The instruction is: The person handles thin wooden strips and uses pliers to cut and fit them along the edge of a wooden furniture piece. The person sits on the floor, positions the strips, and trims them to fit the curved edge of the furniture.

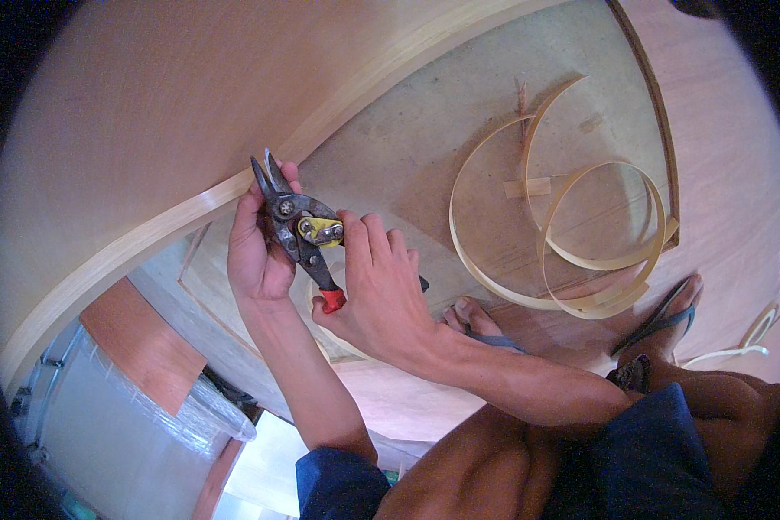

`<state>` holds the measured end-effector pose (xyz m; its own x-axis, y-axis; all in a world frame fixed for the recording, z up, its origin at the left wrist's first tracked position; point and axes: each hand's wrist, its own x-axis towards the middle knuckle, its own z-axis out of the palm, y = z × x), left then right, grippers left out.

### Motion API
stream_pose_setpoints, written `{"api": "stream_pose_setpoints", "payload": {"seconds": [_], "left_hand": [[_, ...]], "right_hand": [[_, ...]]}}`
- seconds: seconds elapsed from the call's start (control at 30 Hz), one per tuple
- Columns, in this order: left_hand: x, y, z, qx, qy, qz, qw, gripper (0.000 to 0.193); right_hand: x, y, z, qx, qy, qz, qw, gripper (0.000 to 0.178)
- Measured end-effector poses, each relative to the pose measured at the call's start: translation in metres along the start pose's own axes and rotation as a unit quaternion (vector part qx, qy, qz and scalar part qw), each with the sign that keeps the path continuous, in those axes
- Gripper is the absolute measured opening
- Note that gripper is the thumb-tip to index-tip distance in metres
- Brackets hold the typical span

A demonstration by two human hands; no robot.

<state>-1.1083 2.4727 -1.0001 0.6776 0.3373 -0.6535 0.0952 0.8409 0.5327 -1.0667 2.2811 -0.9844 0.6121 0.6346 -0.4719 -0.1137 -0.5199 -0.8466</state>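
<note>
Blue cloth (342, 484), six o'clock. Our right grip (377, 277) clamped on snips (284, 210); left grip (258, 264) partly hidden, can't tell. Likely trimming edging (186, 210), ten o'clock; next needs steady aim.

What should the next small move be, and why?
Probably ease the left hand's fingertips back from the snips' blades before any squeeze: the blades stand parted, left fingers show right beside them, and the right hand is at the handles.
</note>
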Motion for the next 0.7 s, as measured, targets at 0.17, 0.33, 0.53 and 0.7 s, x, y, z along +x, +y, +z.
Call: {"api": "stream_pose_setpoints", "payload": {"seconds": [0.17,0.33,0.53,0.7], "left_hand": [[0.0,-0.0009,-0.0004,0.005,-0.007,0.008,1.0,0.038],[0.0013,0.0,-0.0044,-0.015,-0.01,-0.008,1.0,0.039],[0.0014,-0.0003,-0.0086,-0.022,-0.02,-0.006,1.0,0.039],[0.0005,-0.0013,-0.0073,-0.013,0.005,0.002,1.0,0.039]], "right_hand": [[-0.0001,0.0006,0.0009,0.006,-0.006,0.001,1.0,0.093],[-0.0003,0.0004,0.0018,0.01,-0.006,0.001,1.0,0.092],[-0.0005,-0.0015,0.0018,0.024,-0.019,0.015,0.999,0.091],[-0.0012,-0.0015,0.0013,0.029,-0.025,0.018,0.999,0.089]]}}
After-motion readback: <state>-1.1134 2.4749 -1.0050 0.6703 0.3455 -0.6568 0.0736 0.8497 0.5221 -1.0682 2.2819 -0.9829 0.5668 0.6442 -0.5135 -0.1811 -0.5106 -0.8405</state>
